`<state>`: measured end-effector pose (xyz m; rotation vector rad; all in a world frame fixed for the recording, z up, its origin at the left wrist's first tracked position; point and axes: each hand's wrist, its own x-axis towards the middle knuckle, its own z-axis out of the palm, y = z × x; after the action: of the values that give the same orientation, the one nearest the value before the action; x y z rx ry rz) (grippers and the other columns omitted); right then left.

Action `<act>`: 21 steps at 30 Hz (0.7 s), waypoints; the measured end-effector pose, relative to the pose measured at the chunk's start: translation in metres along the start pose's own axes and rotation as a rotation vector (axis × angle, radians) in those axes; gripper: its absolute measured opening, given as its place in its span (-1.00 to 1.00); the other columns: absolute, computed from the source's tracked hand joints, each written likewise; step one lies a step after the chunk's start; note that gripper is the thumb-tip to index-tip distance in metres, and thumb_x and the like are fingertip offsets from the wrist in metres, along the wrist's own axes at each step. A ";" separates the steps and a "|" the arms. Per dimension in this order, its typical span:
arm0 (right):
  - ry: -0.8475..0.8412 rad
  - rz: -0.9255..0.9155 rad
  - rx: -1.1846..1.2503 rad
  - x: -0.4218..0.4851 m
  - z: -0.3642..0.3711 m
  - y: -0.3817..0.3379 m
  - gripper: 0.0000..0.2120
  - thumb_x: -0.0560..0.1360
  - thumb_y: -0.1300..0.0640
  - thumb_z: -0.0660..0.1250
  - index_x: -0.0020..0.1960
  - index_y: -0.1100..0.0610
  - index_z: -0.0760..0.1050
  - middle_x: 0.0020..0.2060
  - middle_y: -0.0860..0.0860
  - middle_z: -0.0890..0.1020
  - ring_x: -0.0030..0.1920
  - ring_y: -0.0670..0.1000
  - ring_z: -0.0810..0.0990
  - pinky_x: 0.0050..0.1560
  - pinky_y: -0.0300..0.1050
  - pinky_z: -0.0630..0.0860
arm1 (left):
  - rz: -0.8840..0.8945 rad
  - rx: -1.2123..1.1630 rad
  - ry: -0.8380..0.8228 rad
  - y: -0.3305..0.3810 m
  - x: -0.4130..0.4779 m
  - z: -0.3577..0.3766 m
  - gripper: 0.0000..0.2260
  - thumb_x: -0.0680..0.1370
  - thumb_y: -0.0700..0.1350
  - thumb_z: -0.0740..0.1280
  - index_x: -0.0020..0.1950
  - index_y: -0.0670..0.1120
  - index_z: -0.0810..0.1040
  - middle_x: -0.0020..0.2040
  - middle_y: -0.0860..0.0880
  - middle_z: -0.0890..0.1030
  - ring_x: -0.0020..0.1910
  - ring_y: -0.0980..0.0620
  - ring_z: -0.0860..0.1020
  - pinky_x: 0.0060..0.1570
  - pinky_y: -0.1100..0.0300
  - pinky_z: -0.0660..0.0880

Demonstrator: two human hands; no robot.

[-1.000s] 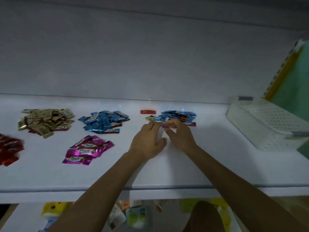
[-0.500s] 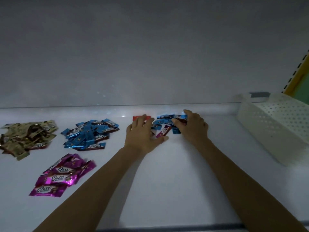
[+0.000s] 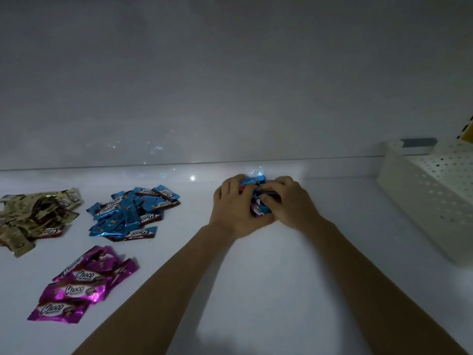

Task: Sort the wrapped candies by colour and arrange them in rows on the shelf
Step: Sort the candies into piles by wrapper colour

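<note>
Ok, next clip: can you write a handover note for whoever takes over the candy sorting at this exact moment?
Left hand and right hand: both cupped round the mixed heap of blue, red and magenta candies at the back of the shelf.
Done: gold pile, blue pile and magenta pile lie apart on the left, as loose heaps.
Left: split the mixed heap by colour, then lay every colour out in rows.
White perforated basket stands at right.

Our hands around candies on a white shelf [image 3: 256, 290].
Our left hand [image 3: 230, 210] and right hand [image 3: 290, 201] cup a mixed heap [image 3: 257, 208]; gold pile [image 3: 35, 219], blue pile [image 3: 133, 211] and pink pile [image 3: 82, 285] lie left.
</note>
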<state>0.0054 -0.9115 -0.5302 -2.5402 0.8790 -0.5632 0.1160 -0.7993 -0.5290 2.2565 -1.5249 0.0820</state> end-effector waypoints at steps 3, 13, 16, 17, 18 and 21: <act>-0.017 -0.009 0.079 -0.004 -0.003 -0.002 -0.64 0.45 -0.03 0.18 0.17 0.01 0.56 0.15 0.03 0.52 0.11 0.03 0.51 0.13 -0.04 0.47 | -0.021 -0.045 -0.059 -0.001 0.002 0.004 -0.08 0.26 0.51 0.14 0.53 0.09 0.18 0.53 0.03 0.20 0.51 -0.04 0.15 0.45 -0.02 0.09; 0.131 0.149 0.035 -0.004 -0.003 0.001 -0.65 0.52 0.00 0.17 0.26 0.06 0.48 0.14 0.02 0.56 0.10 0.03 0.51 0.16 -0.04 0.43 | -0.032 -0.039 -0.011 -0.004 -0.001 0.003 0.04 0.14 0.60 0.08 0.54 0.14 0.13 0.57 0.06 0.09 0.54 -0.03 0.05 0.46 -0.05 0.02; 0.011 0.098 0.134 -0.008 -0.006 -0.008 -0.71 0.58 0.08 0.13 0.18 0.10 0.55 0.09 0.04 0.61 0.07 0.04 0.55 0.11 -0.08 0.44 | -0.030 -0.051 -0.068 -0.005 -0.001 0.004 0.08 0.12 0.61 0.05 0.56 0.13 0.05 0.58 0.03 0.06 0.56 -0.07 0.00 0.48 -0.05 -0.01; -0.003 0.065 0.173 -0.010 -0.007 -0.012 -0.73 0.57 0.13 0.14 0.16 0.10 0.56 0.10 0.04 0.61 0.08 0.04 0.55 0.12 -0.06 0.45 | -0.021 -0.051 -0.063 -0.005 -0.001 0.003 0.09 0.11 0.60 0.03 0.56 0.12 0.05 0.58 0.03 0.08 0.56 -0.06 0.02 0.48 -0.05 0.01; -0.010 0.035 0.198 -0.011 -0.008 -0.015 -0.73 0.56 0.16 0.17 0.16 0.08 0.57 0.11 0.03 0.61 0.09 0.02 0.55 0.14 -0.05 0.45 | -0.019 -0.050 -0.058 -0.005 0.000 0.003 0.09 0.10 0.60 0.02 0.56 0.12 0.08 0.57 0.04 0.12 0.55 -0.04 0.06 0.46 -0.03 0.04; -0.023 0.038 0.266 -0.011 -0.008 -0.015 -0.72 0.50 0.22 0.23 0.13 0.02 0.59 0.10 -0.06 0.62 0.08 -0.05 0.57 0.13 -0.11 0.49 | -0.040 -0.039 -0.032 -0.005 0.001 0.002 -0.02 0.10 0.57 0.06 0.47 0.17 0.28 0.46 0.12 0.33 0.42 0.01 0.28 0.34 0.05 0.21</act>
<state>0.0010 -0.8951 -0.5192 -2.2817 0.7851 -0.5951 0.1202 -0.7994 -0.5321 2.2673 -1.4835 0.0049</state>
